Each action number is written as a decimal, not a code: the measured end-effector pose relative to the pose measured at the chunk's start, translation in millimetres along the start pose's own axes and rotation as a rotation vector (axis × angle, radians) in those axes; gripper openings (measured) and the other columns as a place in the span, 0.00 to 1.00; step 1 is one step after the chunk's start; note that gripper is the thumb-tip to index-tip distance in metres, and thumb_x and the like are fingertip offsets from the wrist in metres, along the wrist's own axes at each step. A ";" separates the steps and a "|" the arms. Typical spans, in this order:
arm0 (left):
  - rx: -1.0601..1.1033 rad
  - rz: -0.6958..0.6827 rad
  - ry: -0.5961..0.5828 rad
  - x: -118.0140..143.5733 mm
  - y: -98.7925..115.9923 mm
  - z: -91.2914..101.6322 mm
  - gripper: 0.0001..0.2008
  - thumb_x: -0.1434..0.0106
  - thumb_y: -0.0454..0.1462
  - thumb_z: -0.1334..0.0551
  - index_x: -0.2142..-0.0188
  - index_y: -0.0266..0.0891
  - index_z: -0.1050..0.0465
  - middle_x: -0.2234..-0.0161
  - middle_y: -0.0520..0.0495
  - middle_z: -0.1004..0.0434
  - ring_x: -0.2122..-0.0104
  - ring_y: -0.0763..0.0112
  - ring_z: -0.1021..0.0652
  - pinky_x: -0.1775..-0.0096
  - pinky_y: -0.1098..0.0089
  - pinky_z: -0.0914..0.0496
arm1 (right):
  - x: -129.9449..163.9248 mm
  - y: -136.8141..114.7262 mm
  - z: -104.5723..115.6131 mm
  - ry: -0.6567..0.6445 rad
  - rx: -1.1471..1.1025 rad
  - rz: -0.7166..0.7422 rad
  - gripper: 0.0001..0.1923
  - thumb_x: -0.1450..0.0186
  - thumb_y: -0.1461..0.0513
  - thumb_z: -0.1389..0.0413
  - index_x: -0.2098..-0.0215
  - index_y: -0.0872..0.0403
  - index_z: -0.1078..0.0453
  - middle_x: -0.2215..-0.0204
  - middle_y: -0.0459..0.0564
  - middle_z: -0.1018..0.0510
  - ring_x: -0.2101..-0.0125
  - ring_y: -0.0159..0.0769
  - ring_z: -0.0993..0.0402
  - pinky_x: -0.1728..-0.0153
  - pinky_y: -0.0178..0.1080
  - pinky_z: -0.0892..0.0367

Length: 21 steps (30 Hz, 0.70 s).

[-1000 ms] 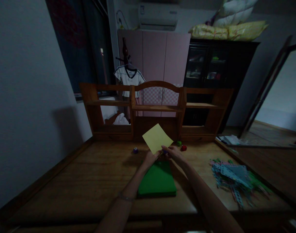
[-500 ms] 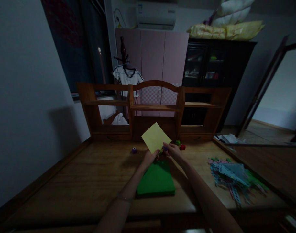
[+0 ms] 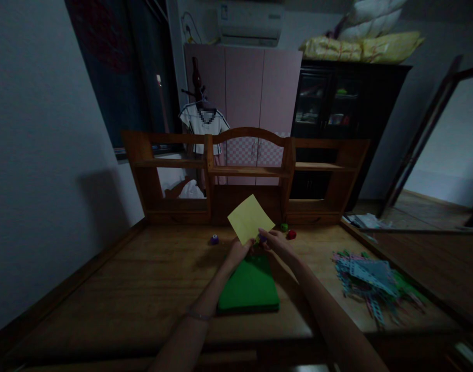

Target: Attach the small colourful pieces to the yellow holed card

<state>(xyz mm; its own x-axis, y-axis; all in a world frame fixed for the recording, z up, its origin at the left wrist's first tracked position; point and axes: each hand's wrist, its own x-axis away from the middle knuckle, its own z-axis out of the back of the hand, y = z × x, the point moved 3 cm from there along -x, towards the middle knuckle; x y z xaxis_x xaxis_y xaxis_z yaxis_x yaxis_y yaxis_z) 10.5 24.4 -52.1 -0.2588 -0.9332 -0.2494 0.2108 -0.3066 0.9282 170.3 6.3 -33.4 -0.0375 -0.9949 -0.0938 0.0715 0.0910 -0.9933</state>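
A square sheet of yellow paper (image 3: 250, 219) is tilted up above the desk, its near corner pinched by my left hand (image 3: 239, 252). My right hand (image 3: 275, 242) closes round a small purple paper punch (image 3: 262, 237) at the sheet's lower right edge. Fingers partly cover the punch, so how far the paper sits in it cannot be made out. Below both hands lies a green stack of paper or foam sheets (image 3: 249, 289). Another purple punch (image 3: 214, 239) stands to the left; a green punch (image 3: 284, 227) and a red punch (image 3: 291, 234) lie beyond my right hand.
A heap of blue, pink and green paper strips with cut-out holes (image 3: 370, 279) lies on the right of the wooden desk (image 3: 154, 279). A wooden shelf unit (image 3: 248, 173) rises along the back edge. The wall (image 3: 46, 181) borders the left side.
The yellow sheet has shifted very slightly to the right. My right hand has moved a touch to the left with the punch. Everything else stays where it was.
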 end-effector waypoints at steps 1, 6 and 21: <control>0.006 -0.005 -0.003 0.5 0.7 0.2 0.15 0.41 0.45 0.44 0.71 0.34 0.27 0.77 0.45 0.26 0.75 0.68 0.25 0.72 0.73 0.34 | -0.2 0.3 0.4 0.003 0.000 0.005 0.24 0.48 0.44 0.43 0.78 0.57 0.35 0.84 0.46 0.31 0.84 0.27 0.38 0.83 0.31 0.46; 0.007 0.014 -0.022 1.6 0.9 0.9 0.16 0.41 0.45 0.44 0.70 0.34 0.27 0.78 0.45 0.26 0.76 0.69 0.26 0.73 0.74 0.35 | 1.1 -0.9 2.0 0.029 0.016 -0.017 0.24 0.49 0.44 0.41 0.78 0.57 0.36 0.84 0.46 0.31 0.84 0.27 0.38 0.83 0.31 0.46; -0.027 0.065 -0.044 3.0 0.3 -1.2 0.22 0.41 0.49 0.47 0.82 0.36 0.33 0.84 0.49 0.32 0.81 0.73 0.30 0.75 0.74 0.37 | -5.0 9.5 5.6 -0.009 0.039 0.003 0.24 0.50 0.44 0.41 0.77 0.58 0.33 0.83 0.45 0.31 0.83 0.26 0.38 0.82 0.30 0.44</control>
<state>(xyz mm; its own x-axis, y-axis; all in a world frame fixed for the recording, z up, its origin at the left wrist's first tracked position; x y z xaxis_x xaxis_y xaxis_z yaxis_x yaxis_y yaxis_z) 10.9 21.3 -52.9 -0.2845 -0.9423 -0.1764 0.2538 -0.2515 0.9340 176.7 11.9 -42.0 -0.0285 -0.9950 -0.0958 0.1104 0.0922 -0.9896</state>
